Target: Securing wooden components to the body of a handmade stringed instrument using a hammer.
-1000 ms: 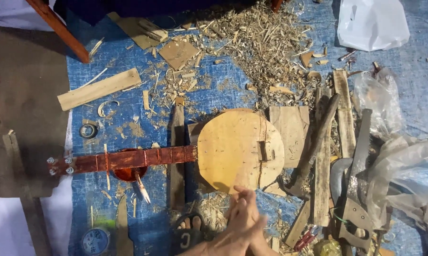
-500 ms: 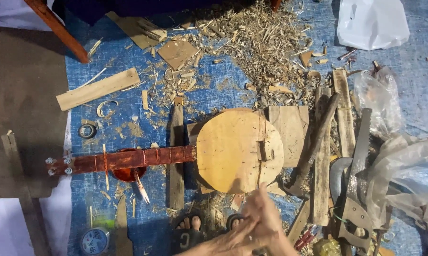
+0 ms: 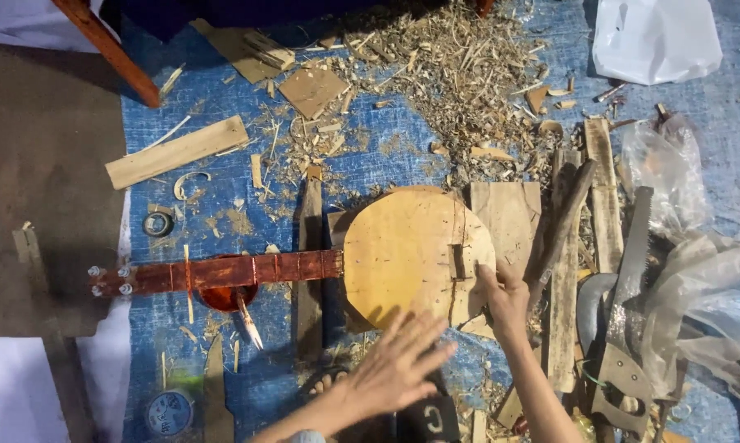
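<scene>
- Wood, pale and round: in the head view the instrument body [image 3: 415, 256] is a flat disc lying at the centre of the frame on a blue tarp [image 3: 386, 156] spread over the floor.
- A small wooden bridge piece [image 3: 458, 261] stands on the disc near its right edge, and a thin crack line runs down the face just beside it.
- A dark red neck [image 3: 222, 272] joins the disc on its left and reaches toward the left of the frame, ending in metal pegs [image 3: 107, 279].
- The right hand [image 3: 505, 299] sits at the disc's lower right edge, fingers curled onto the rim, gripping it.
- The left hand [image 3: 403, 365] hovers flat and spread wide just below the disc, holding nothing.
- A heap of wood shavings [image 3: 460, 74] fills the upper centre.
- A round tin [image 3: 170, 410] with a pale blue lid lies at the lower left, shut, so its contents cannot be told.
- Clear plastic bags [image 3: 698, 303] are crumpled at the right edge, and a white bag [image 3: 655, 37] lies at the upper right; what they hold cannot be told.
- A handsaw [image 3: 628, 328] lies among wooden slats [image 3: 599, 189] at the right.
</scene>
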